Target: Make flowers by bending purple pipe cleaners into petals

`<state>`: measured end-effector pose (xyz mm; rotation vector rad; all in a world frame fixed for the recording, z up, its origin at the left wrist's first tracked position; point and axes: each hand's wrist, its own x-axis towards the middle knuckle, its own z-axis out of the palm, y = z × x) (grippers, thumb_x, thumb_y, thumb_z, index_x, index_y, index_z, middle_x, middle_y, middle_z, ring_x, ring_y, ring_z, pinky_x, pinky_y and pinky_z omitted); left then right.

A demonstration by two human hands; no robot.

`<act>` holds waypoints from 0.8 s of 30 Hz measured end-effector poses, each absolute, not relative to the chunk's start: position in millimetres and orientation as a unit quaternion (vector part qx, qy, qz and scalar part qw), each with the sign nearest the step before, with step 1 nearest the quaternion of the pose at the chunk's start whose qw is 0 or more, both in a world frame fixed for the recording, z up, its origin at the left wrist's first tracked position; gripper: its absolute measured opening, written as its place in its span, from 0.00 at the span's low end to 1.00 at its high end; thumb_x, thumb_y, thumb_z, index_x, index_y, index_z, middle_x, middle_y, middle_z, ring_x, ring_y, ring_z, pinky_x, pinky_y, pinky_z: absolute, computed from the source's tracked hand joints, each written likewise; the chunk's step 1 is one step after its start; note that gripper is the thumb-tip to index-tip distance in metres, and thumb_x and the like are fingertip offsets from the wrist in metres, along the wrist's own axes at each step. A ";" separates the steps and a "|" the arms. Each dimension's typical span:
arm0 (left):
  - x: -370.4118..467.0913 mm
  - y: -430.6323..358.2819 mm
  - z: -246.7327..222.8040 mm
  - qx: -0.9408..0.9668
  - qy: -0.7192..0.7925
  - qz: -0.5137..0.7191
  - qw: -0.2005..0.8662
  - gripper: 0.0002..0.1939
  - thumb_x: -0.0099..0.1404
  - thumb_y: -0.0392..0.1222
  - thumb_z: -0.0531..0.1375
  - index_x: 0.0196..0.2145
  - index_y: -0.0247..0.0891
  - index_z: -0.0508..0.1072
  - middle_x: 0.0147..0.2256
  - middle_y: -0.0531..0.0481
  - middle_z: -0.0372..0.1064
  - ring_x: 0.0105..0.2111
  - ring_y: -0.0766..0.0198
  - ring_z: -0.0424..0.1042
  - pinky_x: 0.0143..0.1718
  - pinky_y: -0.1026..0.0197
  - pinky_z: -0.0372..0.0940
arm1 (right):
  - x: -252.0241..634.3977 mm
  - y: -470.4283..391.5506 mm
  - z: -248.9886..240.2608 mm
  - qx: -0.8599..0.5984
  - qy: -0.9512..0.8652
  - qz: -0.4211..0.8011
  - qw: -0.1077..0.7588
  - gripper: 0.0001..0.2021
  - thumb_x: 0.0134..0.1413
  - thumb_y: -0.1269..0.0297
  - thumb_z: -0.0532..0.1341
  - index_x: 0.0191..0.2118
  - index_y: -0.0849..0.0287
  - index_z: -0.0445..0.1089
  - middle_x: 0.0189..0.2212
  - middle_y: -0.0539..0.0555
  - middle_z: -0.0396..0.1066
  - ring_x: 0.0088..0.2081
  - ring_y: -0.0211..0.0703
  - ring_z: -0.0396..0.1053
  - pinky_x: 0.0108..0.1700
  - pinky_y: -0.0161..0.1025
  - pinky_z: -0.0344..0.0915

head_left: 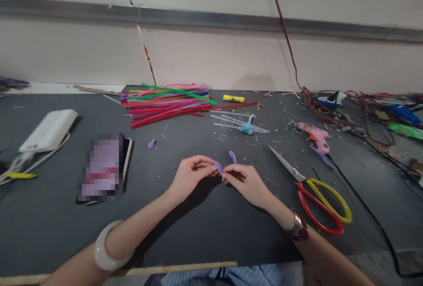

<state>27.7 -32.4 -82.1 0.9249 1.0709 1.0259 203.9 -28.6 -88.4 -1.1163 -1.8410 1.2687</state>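
Near the middle of the dark table, my left hand and my right hand pinch a small purple piece between their fingertips, one at each end. A second purple piece lies just beyond my right fingers. Farther left, another small purple piece rests on the table. To the right of my right hand are scissors with red and yellow handles, their blades together. What exactly the held piece is made of is too small to tell.
Colourful fuzzy stems lie at the back, beside a yellow glue stick, clear sticks and a light-blue fuzzy shape. A pink glue gun with its cord sits right. A phone and white power bank are left.
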 end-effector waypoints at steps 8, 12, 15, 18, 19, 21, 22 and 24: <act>31.2 -37.2 -78.2 0.454 0.524 0.448 0.564 0.08 0.49 0.39 0.64 0.29 0.34 0.77 0.27 0.47 0.76 0.29 0.61 0.74 0.35 0.62 0.68 | 202.1 -31.4 -87.1 -0.421 -0.703 0.490 0.297 0.08 0.54 0.65 0.54 0.31 0.60 0.68 0.24 0.51 0.69 0.27 0.37 0.67 0.32 0.33 0.65; 31.5 -41.2 -80.9 0.496 0.512 0.459 0.531 0.09 0.50 0.40 0.64 0.30 0.35 0.77 0.30 0.47 0.76 0.31 0.61 0.74 0.36 0.63 0.68 | 202.1 -32.2 -85.2 -0.424 -0.736 0.439 0.293 0.07 0.54 0.67 0.53 0.31 0.59 0.68 0.23 0.50 0.69 0.26 0.36 0.66 0.31 0.32 0.62; 31.4 -42.9 -80.7 0.516 0.512 0.465 0.505 0.11 0.50 0.40 0.64 0.33 0.36 0.77 0.31 0.48 0.76 0.32 0.61 0.73 0.37 0.64 0.67 | 202.0 -32.5 -84.0 -0.420 -0.744 0.427 0.296 0.07 0.54 0.68 0.53 0.31 0.59 0.69 0.23 0.50 0.69 0.26 0.36 0.66 0.31 0.32 0.61; 31.1 -42.8 -79.2 0.535 0.532 0.455 0.473 0.09 0.52 0.40 0.62 0.32 0.37 0.77 0.31 0.48 0.76 0.32 0.61 0.73 0.35 0.65 0.67 | 201.9 -32.7 -82.6 -0.418 -0.754 0.414 0.294 0.08 0.54 0.68 0.53 0.31 0.59 0.69 0.24 0.50 0.70 0.26 0.37 0.66 0.30 0.32 0.60; 31.0 -42.4 -79.0 0.536 0.535 0.452 0.471 0.09 0.52 0.40 0.62 0.32 0.36 0.77 0.31 0.48 0.76 0.31 0.61 0.74 0.35 0.65 0.67 | 201.8 -32.7 -82.2 -0.418 -0.756 0.411 0.294 0.08 0.55 0.67 0.53 0.31 0.59 0.69 0.24 0.50 0.70 0.27 0.37 0.66 0.31 0.32 0.60; 30.8 -41.5 -79.0 0.529 0.534 0.450 0.482 0.08 0.52 0.40 0.61 0.31 0.36 0.77 0.30 0.48 0.76 0.30 0.61 0.74 0.34 0.64 0.67 | 201.7 -32.6 -81.8 -0.417 -0.758 0.408 0.293 0.08 0.55 0.67 0.53 0.32 0.59 0.69 0.24 0.50 0.70 0.27 0.37 0.67 0.31 0.32 0.61; 30.7 -41.0 -79.2 0.523 0.533 0.449 0.491 0.08 0.52 0.40 0.62 0.30 0.36 0.77 0.29 0.48 0.76 0.30 0.61 0.74 0.34 0.64 0.68 | 201.6 -32.5 -81.8 -0.417 -0.759 0.406 0.293 0.08 0.55 0.67 0.53 0.32 0.59 0.69 0.24 0.50 0.70 0.27 0.37 0.67 0.31 0.32 0.61; 30.4 -40.0 -80.1 0.512 0.532 0.447 0.505 0.07 0.51 0.39 0.62 0.29 0.35 0.77 0.28 0.48 0.75 0.29 0.61 0.74 0.32 0.64 0.68 | 201.4 -32.3 -82.5 -0.416 -0.762 0.402 0.292 0.08 0.55 0.67 0.53 0.32 0.59 0.70 0.25 0.51 0.71 0.27 0.37 0.67 0.32 0.33 0.61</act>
